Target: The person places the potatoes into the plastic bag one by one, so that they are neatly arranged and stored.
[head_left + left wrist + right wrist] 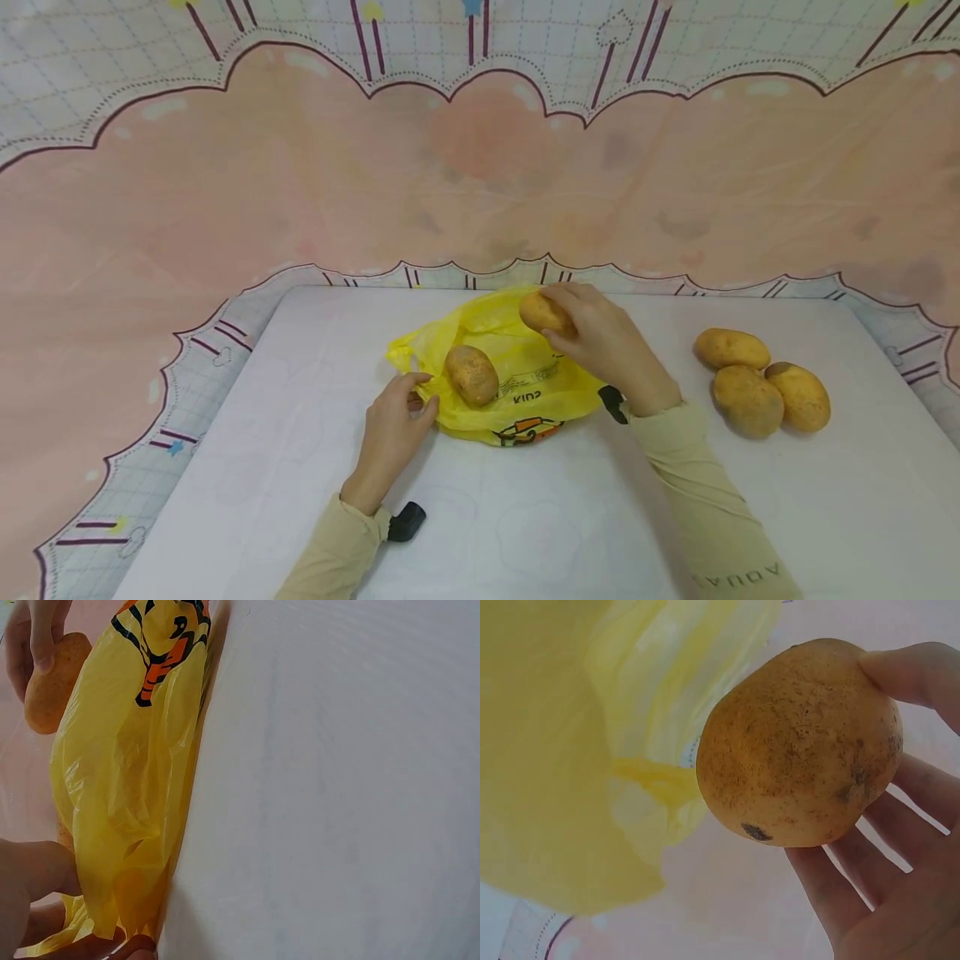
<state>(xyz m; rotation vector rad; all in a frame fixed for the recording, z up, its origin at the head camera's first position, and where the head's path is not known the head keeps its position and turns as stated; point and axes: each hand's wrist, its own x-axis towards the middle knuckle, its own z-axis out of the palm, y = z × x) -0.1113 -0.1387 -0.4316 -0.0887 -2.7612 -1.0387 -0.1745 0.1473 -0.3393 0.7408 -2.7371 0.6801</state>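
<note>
A yellow plastic bag (525, 392) with printing lies on the white table. One potato (472, 376) rests at the bag's left part, near my left hand (393, 429). That hand pinches the bag's left edge between thumb and fingers; in the left wrist view the bag (127, 787) rises beside the thumb. Above the bag's far right part, my right hand (603, 342) holds a second potato (546, 313) with thumb and fingers around it. The right wrist view shows this potato (802, 742) close up, with dark spots on its skin and the bag (540, 772) to its left.
To the right on the table (480, 533) sit three more potatoes in a cluster: one (732, 348) at the back, one (747, 402) in front, one (799, 397) on the right. A patterned cloth (480, 183) hangs behind the table.
</note>
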